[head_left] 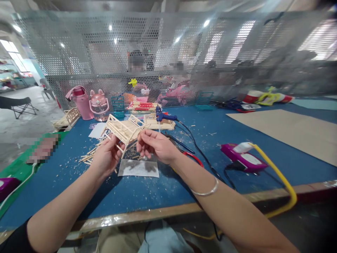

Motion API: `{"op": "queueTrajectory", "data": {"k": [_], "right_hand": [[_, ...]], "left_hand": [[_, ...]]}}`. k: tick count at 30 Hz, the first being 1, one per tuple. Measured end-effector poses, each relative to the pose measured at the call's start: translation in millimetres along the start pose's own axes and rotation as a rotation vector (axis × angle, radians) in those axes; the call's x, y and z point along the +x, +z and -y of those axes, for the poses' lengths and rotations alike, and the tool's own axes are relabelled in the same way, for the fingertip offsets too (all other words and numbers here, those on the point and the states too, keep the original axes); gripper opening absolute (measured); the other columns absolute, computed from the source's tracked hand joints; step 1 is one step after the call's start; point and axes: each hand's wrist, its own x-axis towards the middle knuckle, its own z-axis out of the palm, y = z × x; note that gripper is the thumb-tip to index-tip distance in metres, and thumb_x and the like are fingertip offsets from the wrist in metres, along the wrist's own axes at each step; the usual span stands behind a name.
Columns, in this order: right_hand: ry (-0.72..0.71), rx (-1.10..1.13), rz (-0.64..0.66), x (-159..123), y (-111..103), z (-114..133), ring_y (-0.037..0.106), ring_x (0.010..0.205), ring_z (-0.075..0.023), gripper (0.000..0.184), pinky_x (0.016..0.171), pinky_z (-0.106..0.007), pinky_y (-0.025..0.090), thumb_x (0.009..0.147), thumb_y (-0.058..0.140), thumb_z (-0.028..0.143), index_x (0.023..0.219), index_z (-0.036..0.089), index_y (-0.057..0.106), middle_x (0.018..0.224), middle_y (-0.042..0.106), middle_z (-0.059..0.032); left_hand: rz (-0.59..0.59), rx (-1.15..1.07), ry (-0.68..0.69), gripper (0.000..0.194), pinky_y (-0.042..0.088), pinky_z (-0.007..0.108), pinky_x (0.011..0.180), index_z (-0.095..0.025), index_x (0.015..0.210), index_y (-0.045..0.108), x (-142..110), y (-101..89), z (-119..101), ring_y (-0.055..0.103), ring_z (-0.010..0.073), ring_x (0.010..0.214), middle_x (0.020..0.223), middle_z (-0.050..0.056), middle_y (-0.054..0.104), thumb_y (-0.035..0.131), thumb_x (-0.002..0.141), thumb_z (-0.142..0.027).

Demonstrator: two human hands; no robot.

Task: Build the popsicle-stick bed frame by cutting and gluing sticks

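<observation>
A small model of pale wooden sticks (122, 130), like a miniature bench or frame, is held tilted above the table. My left hand (109, 153) grips it from the lower left, fingers wrapped round its sticks. At its right edge is my right hand (151, 144), thumb and forefinger pinched together; what lies between them is too small to make out. Below both hands, a whitish sheet (139, 168) lies on the blue table. Loose wooden sticks (89, 154) are scattered to the left. Behind my right hand stands a blue glue gun (165, 116), nozzle down.
A pink flask (81, 103) and a pink bottle (99, 107) stand at the back left, before a perforated metal screen (100, 66). To the right are a purple power strip (243, 158) with a yellow cable (279, 172) and a brown board (289, 128). Black cord crosses the table.
</observation>
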Motion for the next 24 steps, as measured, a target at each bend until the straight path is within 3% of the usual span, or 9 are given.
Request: {"op": "queueTrajectory", "data": {"k": [8, 13, 17, 19, 21, 24], "right_hand": [[-0.052, -0.320, -0.205, 3, 12, -13, 0.040, 0.041, -0.0037, 0.033, 0.040, -0.016, 0.031, 0.081, 0.048, 0.046, 0.063, 0.018, 0.044, 0.050, 0.047, 0.0060], [-0.213, -0.527, -0.281, 2, 14, -14, 0.038, 0.047, -0.0063, 0.033, 0.048, -0.020, 0.032, 0.084, 0.043, 0.038, 0.059, 0.018, 0.043, 0.051, 0.042, 0.0051], [-0.330, -0.786, -0.330, 1, 14, -7, 0.040, 0.054, -0.0082, 0.027, 0.053, -0.021, 0.031, 0.084, 0.044, 0.032, 0.062, 0.018, 0.049, 0.055, 0.043, 0.0037], [-0.347, -0.801, -0.450, 1, 5, -1, 0.037, 0.051, -0.0082, 0.028, 0.051, -0.022, 0.029, 0.085, 0.043, 0.034, 0.062, 0.018, 0.047, 0.053, 0.041, 0.0041], [-0.379, -0.722, -0.658, 1, -10, 6, 0.034, 0.047, -0.0082, 0.030, 0.047, -0.022, 0.028, 0.085, 0.041, 0.039, 0.062, 0.020, 0.043, 0.049, 0.037, 0.0052], [-0.477, -0.559, -0.931, 1, -40, 17, 0.032, 0.042, -0.0082, 0.035, 0.043, -0.022, 0.026, 0.084, 0.038, 0.047, 0.060, 0.022, 0.035, 0.047, 0.034, 0.0063]], "left_hand": [[0.062, 0.047, -0.005, 0.007, 0.045, 0.009, 0.041, -0.015, 0.083, 0.060, -8, 6.4, 8, 0.055, 0.0040, 0.048, 0.067, -0.002, 0.063, 0.058, 0.076, -0.017], [0.149, 0.074, -0.036, 0.019, 0.051, 0.014, 0.056, -0.016, 0.094, 0.060, -10, 8.2, 8, 0.061, 0.0077, 0.063, 0.080, 0.002, 0.067, 0.058, 0.076, -0.013], [0.067, 0.046, -0.030, 0.012, 0.051, 0.016, 0.054, -0.015, 0.087, 0.059, -2, 3.4, 4, 0.061, 0.0076, 0.056, 0.071, 0.001, 0.065, 0.050, 0.080, -0.010], [-0.037, 0.022, -0.048, 0.016, 0.052, 0.018, 0.052, -0.013, 0.082, 0.058, 4, -0.1, -1, 0.061, 0.0089, 0.054, 0.065, 0.002, 0.064, 0.043, 0.084, -0.010], [-0.141, -0.020, -0.059, 0.022, 0.052, 0.020, 0.052, -0.013, 0.078, 0.057, 10, -3.0, -7, 0.063, 0.0108, 0.055, 0.062, 0.003, 0.064, 0.037, 0.086, -0.011], [-0.199, -0.107, -0.050, 0.025, 0.053, 0.023, 0.052, -0.012, 0.076, 0.056, 16, -5.9, -16, 0.064, 0.0123, 0.056, 0.062, 0.004, 0.065, 0.033, 0.085, -0.010]]}}
